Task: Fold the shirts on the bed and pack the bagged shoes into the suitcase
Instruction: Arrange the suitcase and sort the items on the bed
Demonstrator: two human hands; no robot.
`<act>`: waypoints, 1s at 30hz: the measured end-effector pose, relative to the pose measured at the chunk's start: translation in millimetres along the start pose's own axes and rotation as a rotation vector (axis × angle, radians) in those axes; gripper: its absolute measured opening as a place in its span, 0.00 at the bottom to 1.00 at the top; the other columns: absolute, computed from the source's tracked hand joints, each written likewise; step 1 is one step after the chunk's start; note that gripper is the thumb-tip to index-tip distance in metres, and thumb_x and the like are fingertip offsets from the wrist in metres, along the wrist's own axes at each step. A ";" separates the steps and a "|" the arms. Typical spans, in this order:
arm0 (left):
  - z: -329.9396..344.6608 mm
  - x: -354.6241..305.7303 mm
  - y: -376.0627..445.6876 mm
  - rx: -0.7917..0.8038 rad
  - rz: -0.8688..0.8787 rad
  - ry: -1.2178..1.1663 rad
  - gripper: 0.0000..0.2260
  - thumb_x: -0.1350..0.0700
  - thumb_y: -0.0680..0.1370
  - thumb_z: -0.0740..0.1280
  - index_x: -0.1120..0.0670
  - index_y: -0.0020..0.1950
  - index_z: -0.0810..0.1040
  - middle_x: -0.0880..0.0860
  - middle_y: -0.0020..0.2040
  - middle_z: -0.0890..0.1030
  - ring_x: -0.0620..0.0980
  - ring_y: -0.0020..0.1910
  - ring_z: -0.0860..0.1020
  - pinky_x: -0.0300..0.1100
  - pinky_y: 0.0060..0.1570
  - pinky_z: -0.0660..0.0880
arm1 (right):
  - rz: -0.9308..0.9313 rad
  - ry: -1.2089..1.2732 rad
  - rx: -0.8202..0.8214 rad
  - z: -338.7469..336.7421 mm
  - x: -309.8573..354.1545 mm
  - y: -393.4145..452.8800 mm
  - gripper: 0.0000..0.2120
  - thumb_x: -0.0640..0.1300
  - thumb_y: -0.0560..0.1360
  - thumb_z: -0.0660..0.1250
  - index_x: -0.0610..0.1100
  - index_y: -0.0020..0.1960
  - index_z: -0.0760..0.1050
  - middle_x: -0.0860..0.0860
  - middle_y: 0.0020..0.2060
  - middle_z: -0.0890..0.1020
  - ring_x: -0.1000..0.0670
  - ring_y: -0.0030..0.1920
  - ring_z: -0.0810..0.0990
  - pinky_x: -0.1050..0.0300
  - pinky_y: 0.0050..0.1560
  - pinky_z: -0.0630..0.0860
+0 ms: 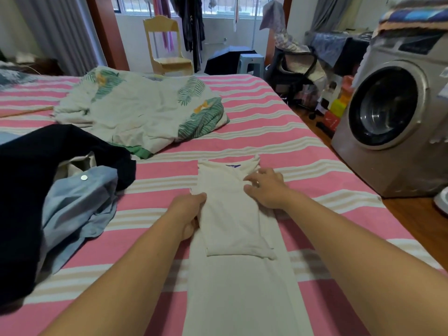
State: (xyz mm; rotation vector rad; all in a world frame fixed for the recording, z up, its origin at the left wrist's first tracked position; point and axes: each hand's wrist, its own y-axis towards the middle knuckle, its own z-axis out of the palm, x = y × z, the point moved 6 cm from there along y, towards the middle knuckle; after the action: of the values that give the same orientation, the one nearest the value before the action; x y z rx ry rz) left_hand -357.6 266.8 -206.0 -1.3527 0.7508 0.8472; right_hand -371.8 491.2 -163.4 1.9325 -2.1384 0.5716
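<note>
The bed (278, 122), covered in a pink sheet with cream and white stripes, fills most of the view. A front-loading washing machine (397, 112) stands on the floor off its right edge. A crumpled leaf-print quilt (135, 112) lies on the far half of the bed. On the left side rests a heap of dark garments (26, 180) with a light blue shirt (77, 204) bunched against it, one white button showing.

The white shirt (232, 214) lies in the centre of the bed, directly before the person. It is folded lengthwise into a narrow strip running from the near edge toward the collar, where a purple label shows. An upper layer is doubled over, its hem lying across the middle of the strip. The fabric is plain, cream-white and mostly smooth.

The left hand (190, 212) grips the shirt's left edge, fingers curled round the fold. The right hand (265, 187) rests on the right side near the collar, fingers spread and loosely bent, pressing the cloth.
</note>
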 end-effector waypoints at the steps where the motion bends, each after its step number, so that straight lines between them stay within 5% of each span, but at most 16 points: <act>1: -1.7 2.3 2.4 0.000 -0.009 -0.020 0.08 0.58 0.82 0.67 0.60 0.57 0.81 0.57 0.50 0.87 0.56 0.48 0.85 0.46 0.45 0.81 | -0.007 0.010 0.012 -2.5 -2.5 3.5 0.17 0.60 0.79 0.62 0.57 0.65 0.74 0.47 0.72 0.63 0.40 0.71 0.60 0.43 0.73 0.61; 7: 1.7 -1.1 1.5 0.033 -0.032 0.059 0.06 0.59 0.83 0.65 0.59 0.55 0.80 0.54 0.42 0.84 0.51 0.37 0.81 0.41 0.36 0.80 | 0.029 -0.011 0.006 -20.6 -6.3 19.9 0.08 0.54 0.78 0.67 0.51 0.44 0.73 0.42 0.59 0.74 0.39 0.63 0.73 0.52 0.56 0.68; 9: 0.9 -10.8 -0.5 -0.036 -0.020 0.209 0.04 0.60 0.81 0.65 0.58 0.53 0.79 0.56 0.39 0.81 0.55 0.36 0.80 0.44 0.38 0.80 | 0.036 0.104 -0.083 -25.4 -6.5 21.0 0.11 0.52 0.76 0.69 0.48 0.56 0.75 0.43 0.61 0.75 0.41 0.61 0.75 0.52 0.55 0.71; 11: -7.4 -36.4 2.3 -0.190 0.101 0.606 0.08 0.53 0.79 0.65 0.58 0.50 0.76 0.56 0.41 0.79 0.58 0.41 0.80 0.49 0.44 0.80 | 0.137 0.200 -0.177 -23.6 -12.3 18.5 0.24 0.51 0.77 0.68 0.43 0.69 0.69 0.42 0.65 0.74 0.40 0.63 0.75 0.52 0.55 0.72; 13: -19.2 -61.1 8.5 -0.347 0.224 0.922 0.13 0.46 0.80 0.63 0.56 0.53 0.73 0.54 0.48 0.76 0.58 0.47 0.76 0.47 0.48 0.73 | 0.217 0.169 -0.143 -12.7 -16.8 18.1 0.28 0.55 0.77 0.68 0.39 0.69 0.68 0.42 0.62 0.77 0.40 0.59 0.77 0.54 0.49 0.70; 15: -21.3 -66.0 22.9 -0.265 0.187 0.857 0.16 0.46 0.78 0.66 0.59 0.56 0.77 0.56 0.52 0.79 0.58 0.49 0.76 0.45 0.48 0.70 | 0.233 0.210 -0.104 -5.8 -21.1 24.4 0.23 0.56 0.76 0.70 0.40 0.62 0.74 0.42 0.53 0.81 0.41 0.48 0.80 0.55 0.41 0.71; 17: -16.0 -64.9 40.3 -0.198 0.170 0.697 0.11 0.50 0.76 0.69 0.58 0.47 0.79 0.57 0.47 0.80 0.56 0.41 0.75 0.42 0.42 0.69 | 0.241 0.370 -0.098 -3.8 -21.3 32.7 0.15 0.51 0.75 0.71 0.41 0.55 0.77 0.43 0.45 0.83 0.43 0.41 0.81 0.55 0.38 0.75; 20: -4.5 -68.3 65.2 -0.131 0.177 0.555 0.12 0.48 0.78 0.72 0.57 0.43 0.78 0.54 0.41 0.78 0.51 0.37 0.73 0.40 0.37 0.68 | 0.246 0.580 -0.105 4.6 -18.9 50.4 0.12 0.43 0.73 0.75 0.41 0.55 0.79 0.45 0.46 0.84 0.43 0.45 0.84 0.48 0.50 0.82; 22: -3.3 -72.1 75.4 -0.036 0.163 0.343 0.08 0.54 0.77 0.74 0.56 0.45 0.79 0.55 0.43 0.79 0.50 0.38 0.75 0.42 0.42 0.73 | 0.240 0.708 -0.111 7.0 -13.6 50.7 0.12 0.37 0.73 0.74 0.42 0.56 0.79 0.45 0.47 0.85 0.43 0.47 0.84 0.45 0.53 0.82; 24: -6.3 -76.9 63.5 0.114 0.193 0.207 0.06 0.58 0.79 0.71 0.53 0.45 0.76 0.54 0.40 0.77 0.46 0.33 0.74 0.42 0.36 0.72 | 0.210 0.877 -0.080 1.1 -7.7 39.8 0.13 0.33 0.73 0.73 0.42 0.56 0.81 0.43 0.49 0.86 0.43 0.48 0.85 0.44 0.54 0.82; 27: -17.2 -80.1 4.8 0.253 0.310 0.069 0.06 0.57 0.82 0.67 0.49 0.47 0.75 0.51 0.42 0.79 0.45 0.37 0.77 0.41 0.35 0.69 | 0.034 1.068 -0.116 -34.8 6.2 -7.2 0.15 0.28 0.71 0.72 0.40 0.55 0.81 0.44 0.50 0.86 0.47 0.46 0.85 0.52 0.47 0.83; 30: -42.6 -62.3 -74.7 0.266 0.445 0.178 0.05 0.61 0.79 0.69 0.51 0.48 0.79 0.49 0.44 0.79 0.44 0.41 0.75 0.38 0.40 0.73 | -0.137 0.970 -0.105 -53.7 12.8 -89.3 0.17 0.28 0.71 0.73 0.43 0.55 0.82 0.51 0.47 0.86 0.53 0.48 0.84 0.60 0.45 0.79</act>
State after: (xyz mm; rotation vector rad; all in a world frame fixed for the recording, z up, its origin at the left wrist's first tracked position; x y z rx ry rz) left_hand -324.1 217.4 -118.2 -1.0450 1.2881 0.9390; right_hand -291.0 495.6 -96.5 1.2947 -1.3642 1.0574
